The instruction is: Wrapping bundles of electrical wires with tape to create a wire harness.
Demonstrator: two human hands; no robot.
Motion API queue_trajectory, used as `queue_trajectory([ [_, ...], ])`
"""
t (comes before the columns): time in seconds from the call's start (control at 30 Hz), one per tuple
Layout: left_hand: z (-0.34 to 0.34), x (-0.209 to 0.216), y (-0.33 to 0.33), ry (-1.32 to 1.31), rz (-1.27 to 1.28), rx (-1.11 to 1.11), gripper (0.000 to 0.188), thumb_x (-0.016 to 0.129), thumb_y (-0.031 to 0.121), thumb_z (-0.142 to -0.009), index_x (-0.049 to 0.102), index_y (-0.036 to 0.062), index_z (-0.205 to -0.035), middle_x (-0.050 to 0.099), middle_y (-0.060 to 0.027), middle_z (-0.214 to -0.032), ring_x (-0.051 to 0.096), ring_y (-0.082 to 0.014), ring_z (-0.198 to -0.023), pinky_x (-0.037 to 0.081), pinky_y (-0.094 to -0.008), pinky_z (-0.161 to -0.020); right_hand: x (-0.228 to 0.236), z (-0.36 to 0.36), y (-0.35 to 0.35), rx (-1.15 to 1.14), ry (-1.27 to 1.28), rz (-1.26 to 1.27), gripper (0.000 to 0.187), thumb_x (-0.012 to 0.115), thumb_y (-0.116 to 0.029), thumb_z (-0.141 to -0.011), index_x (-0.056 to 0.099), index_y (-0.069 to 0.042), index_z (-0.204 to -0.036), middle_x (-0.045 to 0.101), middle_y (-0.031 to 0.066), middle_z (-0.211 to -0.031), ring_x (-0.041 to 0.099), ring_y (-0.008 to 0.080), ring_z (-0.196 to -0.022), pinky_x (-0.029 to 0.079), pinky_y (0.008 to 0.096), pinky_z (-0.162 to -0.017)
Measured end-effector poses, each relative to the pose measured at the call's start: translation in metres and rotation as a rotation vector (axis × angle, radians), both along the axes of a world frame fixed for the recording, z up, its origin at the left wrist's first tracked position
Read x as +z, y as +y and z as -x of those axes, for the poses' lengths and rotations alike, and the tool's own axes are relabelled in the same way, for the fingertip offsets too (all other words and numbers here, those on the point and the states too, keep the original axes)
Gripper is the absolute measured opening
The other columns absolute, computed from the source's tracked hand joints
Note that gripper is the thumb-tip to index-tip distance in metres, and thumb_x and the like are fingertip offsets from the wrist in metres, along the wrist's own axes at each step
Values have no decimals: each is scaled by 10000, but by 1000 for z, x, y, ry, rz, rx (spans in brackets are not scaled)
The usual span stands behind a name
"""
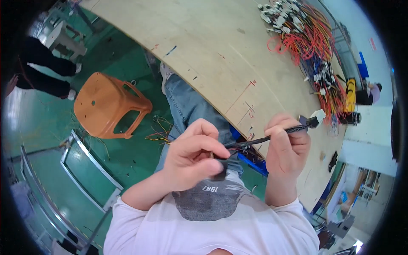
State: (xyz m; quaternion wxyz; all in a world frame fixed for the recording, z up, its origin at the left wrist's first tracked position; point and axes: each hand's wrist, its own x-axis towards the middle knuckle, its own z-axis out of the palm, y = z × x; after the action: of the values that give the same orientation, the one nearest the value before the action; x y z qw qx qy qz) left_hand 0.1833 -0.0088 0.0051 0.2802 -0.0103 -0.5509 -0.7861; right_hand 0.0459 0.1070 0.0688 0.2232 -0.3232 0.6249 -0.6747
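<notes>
A black-wrapped wire harness [255, 141] stretches between my two hands in front of my shirt. My right hand [285, 148] is closed round its right part, thumb and fingers pinching the bundle. Past those fingers, a white connector [318, 115] sits at the harness's end. My left hand [191, 156] is closed at the other end, its thumb and index finger on a small dark block-like piece [220, 169]. Whether that piece is a connector or a roll of tape, I cannot tell. Thin loose wires show beside the left fingertips.
A wooden table [204, 38] with red and blue marks lies ahead and right. Bundled coloured wires [306, 38] with white connectors lie on its far right. An orange stool [100, 104] and metal frame [87, 170] stand left. Another person's legs [46, 70] show far left.
</notes>
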Motion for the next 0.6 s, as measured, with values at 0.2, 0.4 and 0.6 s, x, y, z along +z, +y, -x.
queue_trajectory([
  [0.2, 15, 0, 15, -581, 299, 273, 627, 760, 75, -596, 390, 50, -1101, 374, -51, -955, 356, -100, -632, 360, -205, -522, 0, 3, 7, 110, 218, 0, 36, 611, 44, -700, 602, 9, -695, 526, 63, -639, 482, 144, -625, 321, 232, -496],
  [0.4, 22, 11, 8, -681, -117, 83, 554, 521, -130, -677, 346, 12, -1182, 586, -124, -894, 582, -148, -756, 464, -206, -589, -3, 7, 13, 154, 50, -9, 53, 585, -26, -724, 595, 19, -698, 516, 82, -676, 430, 103, -568, 310, 221, -498],
  [0.6, 16, 17, 15, -464, -564, -74, 570, 536, -57, -651, 340, -41, -1187, 536, -116, -880, 522, -116, -597, 388, -192, -449, -8, 22, 30, 128, -144, -61, 53, 539, -18, -776, 564, 11, -739, 522, 60, -690, 457, 89, -644, 326, 208, -537],
])
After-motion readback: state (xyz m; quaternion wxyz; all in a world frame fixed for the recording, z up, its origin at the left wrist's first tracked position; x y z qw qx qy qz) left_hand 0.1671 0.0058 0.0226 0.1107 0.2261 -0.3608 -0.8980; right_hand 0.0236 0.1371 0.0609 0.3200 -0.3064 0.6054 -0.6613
